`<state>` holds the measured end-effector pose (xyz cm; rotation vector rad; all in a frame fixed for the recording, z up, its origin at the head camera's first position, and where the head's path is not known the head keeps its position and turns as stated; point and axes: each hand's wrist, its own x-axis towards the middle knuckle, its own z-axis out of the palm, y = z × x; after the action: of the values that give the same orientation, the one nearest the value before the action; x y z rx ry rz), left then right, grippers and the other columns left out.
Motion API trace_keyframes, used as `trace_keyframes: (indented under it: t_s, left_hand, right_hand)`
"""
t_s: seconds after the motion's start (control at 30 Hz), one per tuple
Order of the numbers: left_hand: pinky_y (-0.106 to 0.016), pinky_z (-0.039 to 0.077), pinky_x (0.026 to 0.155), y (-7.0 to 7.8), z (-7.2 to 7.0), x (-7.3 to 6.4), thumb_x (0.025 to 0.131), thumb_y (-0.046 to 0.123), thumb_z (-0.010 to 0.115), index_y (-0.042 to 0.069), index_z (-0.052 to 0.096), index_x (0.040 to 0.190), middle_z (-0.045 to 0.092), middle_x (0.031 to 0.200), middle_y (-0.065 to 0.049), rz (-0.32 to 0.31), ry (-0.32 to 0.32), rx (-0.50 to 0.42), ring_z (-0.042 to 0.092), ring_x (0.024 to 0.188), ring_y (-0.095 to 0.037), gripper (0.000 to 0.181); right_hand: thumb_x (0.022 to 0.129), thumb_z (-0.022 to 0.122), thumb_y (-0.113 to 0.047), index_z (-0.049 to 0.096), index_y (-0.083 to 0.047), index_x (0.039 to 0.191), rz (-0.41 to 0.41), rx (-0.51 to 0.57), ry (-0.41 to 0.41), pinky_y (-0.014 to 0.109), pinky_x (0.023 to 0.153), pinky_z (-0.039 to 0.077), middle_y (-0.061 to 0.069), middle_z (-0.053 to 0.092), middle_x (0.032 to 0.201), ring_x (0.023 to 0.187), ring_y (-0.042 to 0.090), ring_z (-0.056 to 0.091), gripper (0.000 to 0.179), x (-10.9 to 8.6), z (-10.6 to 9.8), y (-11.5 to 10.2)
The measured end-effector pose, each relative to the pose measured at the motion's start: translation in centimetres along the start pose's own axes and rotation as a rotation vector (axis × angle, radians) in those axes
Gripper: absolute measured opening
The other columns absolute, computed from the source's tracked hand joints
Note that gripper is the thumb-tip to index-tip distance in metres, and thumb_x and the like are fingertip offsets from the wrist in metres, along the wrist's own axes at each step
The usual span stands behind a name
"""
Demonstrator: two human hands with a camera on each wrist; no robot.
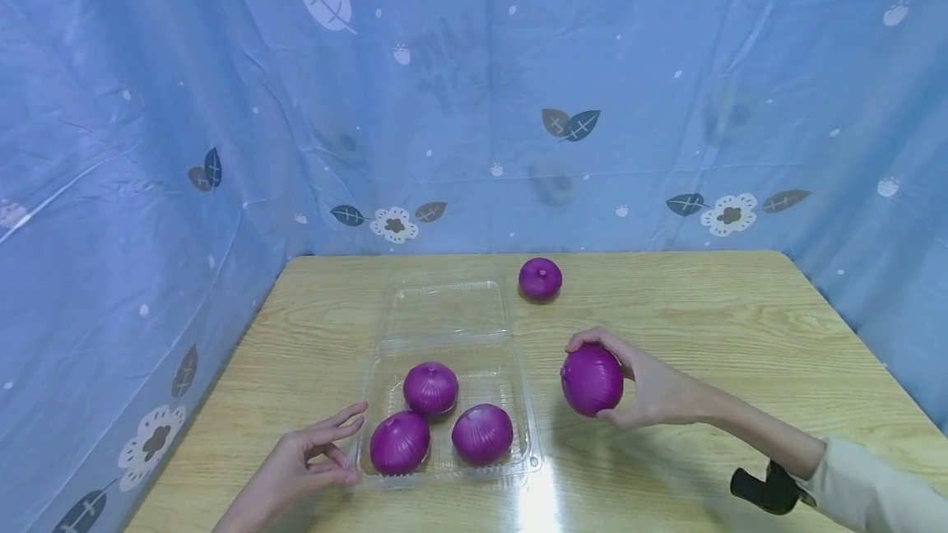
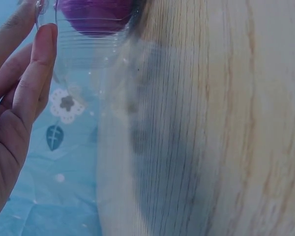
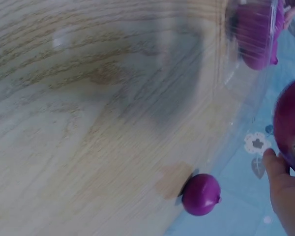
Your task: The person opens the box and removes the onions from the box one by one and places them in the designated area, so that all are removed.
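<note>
My right hand (image 1: 644, 385) grips a purple onion (image 1: 591, 379) above the table, right of a clear plastic clamshell box (image 1: 527, 401). Fingers and thumb span its sides, and its tip points left. Three more onions sit inside the box: one at the back (image 1: 430, 388), one front left (image 1: 400, 443) and one front right (image 1: 482, 434). At the box's left edge is my left hand (image 1: 296, 463), its fingers loosely extended. The left wrist view has its fingertips (image 2: 43, 43) against the clear rim, beneath an onion (image 2: 96, 14).
Behind the box lies its opened clear lid (image 1: 448, 308), flat on the wooden table (image 1: 704, 311). A smaller-looking onion (image 1: 540, 279) stands near the table's back edge. Blue patterned cloth (image 1: 474, 105) hangs behind and at both sides.
</note>
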<state>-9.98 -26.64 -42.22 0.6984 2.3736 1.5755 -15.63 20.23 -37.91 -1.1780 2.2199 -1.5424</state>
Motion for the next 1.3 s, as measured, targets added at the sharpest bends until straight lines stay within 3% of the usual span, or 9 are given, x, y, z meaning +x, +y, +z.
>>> trace_keyframes:
  t_s: [0.17, 0.23, 0.43, 0.63, 0.83, 0.97, 1.07, 1.23, 1.3]
  left_hand:
    - [-0.031, 0.059, 0.075, 0.1, 0.1, 0.1, 0.081, 0.010, 0.075, -0.010, 0.053, 0.128, 0.044, 0.139, -0.026, -0.009, 0.002, 0.013, 0.066, 0.076, -0.014, 0.055]
    - [-0.032, 0.059, 0.074, 0.1, 0.1, 0.1, 0.081, 0.010, 0.075, -0.010, 0.053, 0.129, 0.043, 0.137, -0.029, -0.006, 0.004, 0.013, 0.066, 0.076, -0.014, 0.056]
    - [-0.034, 0.059, 0.074, -0.1, 0.0, 0.0, 0.081, 0.010, 0.075, -0.011, 0.053, 0.128, 0.049, 0.140, 0.009, 0.006, 0.007, 0.003, 0.066, 0.075, -0.013, 0.055]
    - [-0.030, 0.059, 0.075, 0.0, 0.0, 0.0, 0.082, 0.010, 0.074, -0.010, 0.055, 0.126, 0.048, 0.142, 0.002, -0.016, 0.009, 0.000, 0.065, 0.076, -0.013, 0.053]
    - [-0.028, 0.058, 0.076, 0.1, 0.0, 0.0, 0.082, 0.009, 0.074, -0.010, 0.055, 0.126, 0.047, 0.140, 0.016, -0.019, 0.008, 0.002, 0.064, 0.076, -0.013, 0.052]
    - [-0.027, 0.058, 0.077, 0.2, 0.0, -0.1, 0.082, 0.010, 0.074, -0.011, 0.055, 0.125, 0.047, 0.140, 0.018, -0.024, 0.012, 0.009, 0.064, 0.076, -0.012, 0.051]
    - [-0.027, 0.058, 0.077, 0.3, 0.0, -0.2, 0.082, 0.010, 0.074, -0.010, 0.055, 0.126, 0.048, 0.142, 0.008, -0.025, 0.016, 0.020, 0.064, 0.076, -0.012, 0.051]
    - [-0.028, 0.058, 0.077, 0.2, 0.1, -0.1, 0.082, 0.009, 0.074, -0.009, 0.055, 0.127, 0.042, 0.139, -0.028, -0.013, 0.012, 0.028, 0.065, 0.077, -0.012, 0.052]
    - [-0.028, 0.058, 0.077, 0.2, 0.1, -0.1, 0.082, 0.010, 0.074, -0.007, 0.055, 0.128, 0.043, 0.140, -0.026, -0.005, 0.009, 0.029, 0.065, 0.077, -0.013, 0.053]
  right_hand:
    - [0.070, 0.079, 0.003, 0.044, -0.008, 0.133, -0.006, -0.023, 0.002, 0.035, 0.087, 0.055, 0.011, 0.044, 0.134, 0.122, 0.012, 0.047, 0.073, -0.8, -0.4, 0.5]
    - [0.071, 0.079, 0.006, 0.045, -0.006, 0.130, -0.008, 0.011, 0.014, 0.036, 0.087, 0.056, 0.015, 0.043, 0.133, 0.123, 0.011, 0.046, 0.069, -1.0, -0.5, 0.7]
    - [0.074, 0.075, 0.008, 0.047, -0.004, 0.132, 0.005, 0.051, 0.031, 0.035, 0.088, 0.055, 0.018, 0.037, 0.132, 0.121, 0.008, 0.047, 0.065, -1.4, -0.6, 1.3]
    - [0.084, 0.068, 0.006, 0.044, -0.004, 0.137, 0.076, 0.135, 0.088, 0.032, 0.093, 0.052, 0.010, 0.041, 0.141, 0.125, 0.005, 0.045, 0.059, -1.9, -1.0, 1.9]
    - [0.083, 0.067, 0.008, 0.046, -0.002, 0.135, 0.082, 0.232, 0.092, 0.034, 0.096, 0.050, 0.016, 0.033, 0.149, 0.129, 0.007, 0.044, 0.057, -2.4, -1.6, 2.8]
    - [0.081, 0.070, 0.006, 0.049, -0.004, 0.133, 0.089, 0.217, 0.119, 0.033, 0.096, 0.050, 0.009, 0.033, 0.150, 0.126, 0.008, 0.047, 0.057, -2.2, -2.1, 3.7]
    - [0.080, 0.072, 0.006, 0.050, -0.003, 0.133, 0.100, 0.190, 0.153, 0.030, 0.096, 0.049, 0.007, 0.037, 0.149, 0.126, 0.007, 0.046, 0.058, -1.8, -2.7, 4.8]
    - [0.078, 0.074, 0.006, 0.052, 0.000, 0.131, 0.132, 0.184, 0.185, 0.029, 0.096, 0.049, 0.008, 0.040, 0.148, 0.126, 0.006, 0.046, 0.058, -1.3, -4.1, 6.6]
    - [0.077, 0.075, 0.004, 0.053, -0.001, 0.131, 0.162, 0.178, 0.195, 0.028, 0.095, 0.050, 0.009, 0.041, 0.147, 0.125, 0.005, 0.047, 0.058, -1.1, -4.7, 7.1]
